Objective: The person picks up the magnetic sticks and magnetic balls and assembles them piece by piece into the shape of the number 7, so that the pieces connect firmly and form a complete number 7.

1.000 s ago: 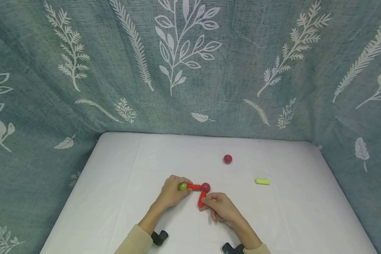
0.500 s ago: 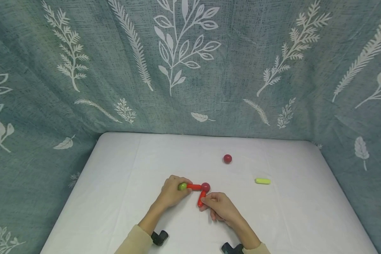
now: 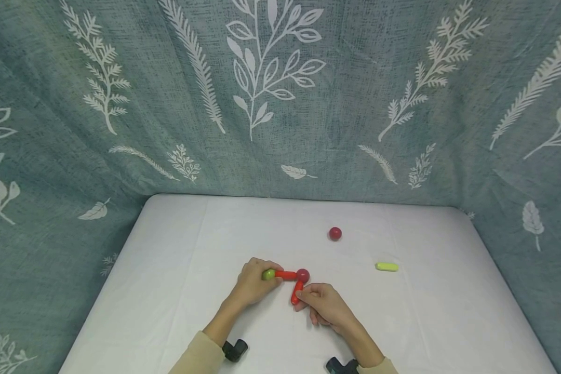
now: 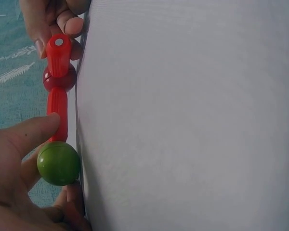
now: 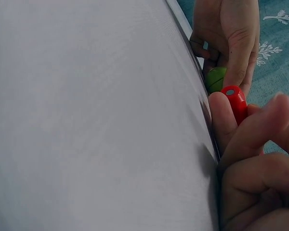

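Two red rods meet at a dark red ball (image 3: 303,275) in the head view, forming a bent chain. With thumb and fingers, my left hand (image 3: 254,280) pinches the first red rod (image 4: 58,103), close to the green ball (image 4: 59,163) on its left end. My right hand (image 3: 326,304) pinches the second red rod (image 3: 296,293), which slants toward me from the dark red ball. A silvery disc shows in that rod's free end in the left wrist view. Right-hand fingers cover part of the second rod in the right wrist view.
Farther back on the white-covered table (image 3: 205,228) lies a loose dark red ball (image 3: 335,234). A yellow-green rod (image 3: 386,267) lies to the right. Patterned teal cloth (image 3: 280,104) hangs behind the table. Black devices (image 3: 235,350) are strapped at both wrists.
The second red rod's near end and my right hand have shifted very slightly left since the earliest frame. Both holds are the same.
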Action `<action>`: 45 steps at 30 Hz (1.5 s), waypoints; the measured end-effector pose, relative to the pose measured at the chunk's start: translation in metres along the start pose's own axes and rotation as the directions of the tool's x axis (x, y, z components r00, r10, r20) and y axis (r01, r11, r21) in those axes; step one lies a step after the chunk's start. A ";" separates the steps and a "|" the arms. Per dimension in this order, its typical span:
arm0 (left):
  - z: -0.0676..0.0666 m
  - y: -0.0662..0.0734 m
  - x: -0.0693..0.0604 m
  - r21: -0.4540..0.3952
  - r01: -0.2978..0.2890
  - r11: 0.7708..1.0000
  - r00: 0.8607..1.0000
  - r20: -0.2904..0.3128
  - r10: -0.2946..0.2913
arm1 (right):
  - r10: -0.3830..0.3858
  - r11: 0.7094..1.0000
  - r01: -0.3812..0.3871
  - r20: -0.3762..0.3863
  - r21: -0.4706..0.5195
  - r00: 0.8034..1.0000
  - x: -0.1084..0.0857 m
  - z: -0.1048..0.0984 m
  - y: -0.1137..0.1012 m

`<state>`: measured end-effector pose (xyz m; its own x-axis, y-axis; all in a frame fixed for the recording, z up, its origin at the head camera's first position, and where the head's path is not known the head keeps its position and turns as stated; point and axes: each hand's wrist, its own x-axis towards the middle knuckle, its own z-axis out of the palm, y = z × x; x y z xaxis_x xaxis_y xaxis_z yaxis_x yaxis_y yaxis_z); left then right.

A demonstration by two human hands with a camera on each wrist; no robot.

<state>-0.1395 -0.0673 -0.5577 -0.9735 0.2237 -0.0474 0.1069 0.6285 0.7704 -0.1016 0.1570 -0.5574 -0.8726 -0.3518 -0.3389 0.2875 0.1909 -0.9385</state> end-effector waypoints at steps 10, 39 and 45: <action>0.000 0.000 0.000 -0.002 -0.004 1.000 1.000 0.002 0.004 | 0.011 0.999 -0.012 -0.031 -0.034 0.999 -0.002 -0.003 0.004; -0.001 0.001 -0.001 -0.021 0.003 1.000 1.000 0.007 -0.002 | -0.249 0.848 -0.076 -0.520 -0.525 0.817 -0.053 -0.161 0.006; -0.002 0.001 -0.002 -0.026 0.010 1.000 1.000 0.005 -0.010 | -0.302 0.815 -0.059 -0.511 -0.576 0.805 -0.046 -0.177 0.012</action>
<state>-0.1381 -0.0682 -0.5559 -0.9734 0.2214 -0.0584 0.0920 0.6114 0.7860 -0.1277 0.3376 -0.5418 -0.9909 0.1270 0.0442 0.0588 0.7046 -0.7071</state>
